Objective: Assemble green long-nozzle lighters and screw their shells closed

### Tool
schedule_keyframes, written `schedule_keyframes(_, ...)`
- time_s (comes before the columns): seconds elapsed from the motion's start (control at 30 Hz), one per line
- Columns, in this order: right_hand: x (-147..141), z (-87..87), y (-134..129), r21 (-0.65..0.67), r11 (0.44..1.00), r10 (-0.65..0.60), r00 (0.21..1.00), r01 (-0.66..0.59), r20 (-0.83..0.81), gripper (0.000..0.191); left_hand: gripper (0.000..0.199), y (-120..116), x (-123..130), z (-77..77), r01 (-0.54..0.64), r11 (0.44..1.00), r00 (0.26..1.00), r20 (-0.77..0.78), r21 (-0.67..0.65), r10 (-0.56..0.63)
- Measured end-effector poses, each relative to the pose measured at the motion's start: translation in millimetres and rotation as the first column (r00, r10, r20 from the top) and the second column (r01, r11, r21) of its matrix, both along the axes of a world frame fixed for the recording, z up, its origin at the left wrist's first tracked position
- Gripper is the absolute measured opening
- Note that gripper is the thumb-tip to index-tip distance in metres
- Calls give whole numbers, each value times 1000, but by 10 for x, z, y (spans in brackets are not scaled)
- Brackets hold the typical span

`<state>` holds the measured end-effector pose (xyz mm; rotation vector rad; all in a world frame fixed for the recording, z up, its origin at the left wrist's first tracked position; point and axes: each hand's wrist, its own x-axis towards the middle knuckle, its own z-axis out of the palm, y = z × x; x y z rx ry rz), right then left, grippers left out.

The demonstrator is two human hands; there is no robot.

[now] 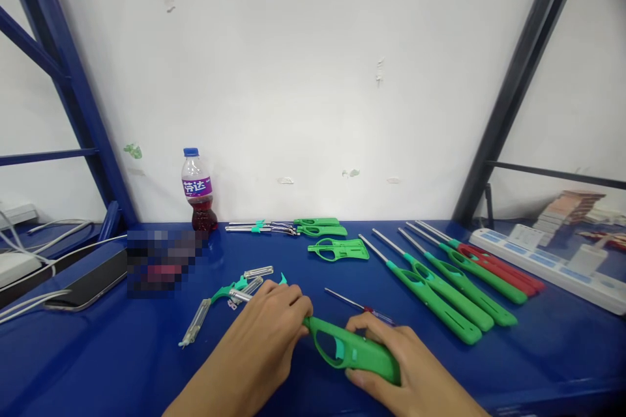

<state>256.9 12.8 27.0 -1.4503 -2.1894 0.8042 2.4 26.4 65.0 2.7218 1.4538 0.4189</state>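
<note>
A green long-necked gas lighter (359, 348) with a turquoise trigger is held between my two hands, just above the table. My right hand (398, 358) wraps its handle, thumb below and fingers above. The fingers of my left hand (274, 319) close around its narrow neck end and hide that part. A short bit of metal tube (240, 296) shows left of my left hand; whether it belongs to this lighter I cannot tell. Beside that hand lie clear fuel tanks (196, 322) and turquoise trigger parts (227, 290). Behind the lighter lies a screwdriver (349, 301).
Several green lighters (435, 303) and red ones (503, 267) lie in a row at right, near a white power strip (548, 267). Green handle shells (340, 249) and metal rods (259, 229) lie at the back, by a drink bottle (198, 195). A phone (88, 283) rests at left.
</note>
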Motion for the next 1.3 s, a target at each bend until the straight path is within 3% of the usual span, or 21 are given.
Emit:
schedule_keyframes(0.1, 76, -153, 9, 24, 998, -55, 995, 57, -77, 44, 30, 36, -144, -48, 62, 988, 988, 133, 138, -81)
schedule_keyframes(0.17, 107, -196, 14, 26, 996, -81, 991, 84, -102, 42, 58, 68, -287, -37, 33, 970, 982, 175, 241, -77)
schedule_keyframes(0.23, 105, -186, 14, 23, 996, -85, 991, 88, -105, 39, 67, 104, -417, -11, -27, 952, 982, 186, 304, -32)
schedule_keyframes(0.33, 78, -143, 8, 10, 998, -65, 994, 66, -92, 37, 44, 147, -447, 3, 8, 961, 984, 168, 275, -56)
schedule_keyframes(0.47, 117, -145, -8, -2, 997, -72, 991, 72, -110, 41, 20, 152, -184, -58, 104, 958, 978, 145, 266, -147)
schedule_keyframes(0.57, 186, -154, -26, -22, 998, -69, 989, 67, -128, 45, 19, 129, -20, -89, 126, 938, 969, 165, 324, -187)
schedule_keyframes(0.8, 227, -78, -47, -23, 995, -97, 971, 94, -217, 51, 21, 88, 72, -44, 206, 838, 926, 175, 506, -333)
schedule_keyframes(0.97, 289, -131, -8, -26, 998, -61, 961, 56, -268, 61, 29, 34, 161, -23, 210, 797, 935, 122, 566, -333)
schedule_keyframes(1.13, 355, -222, 19, -96, 993, -98, 930, 68, -355, 70, 25, 1, 183, -2, 223, 809, 950, 65, 544, -305)
schedule_keyframes(1.3, 288, -65, -24, -81, 997, -42, 961, 20, -274, 66, 25, -42, 158, 13, 235, 887, 961, 41, 398, -273)
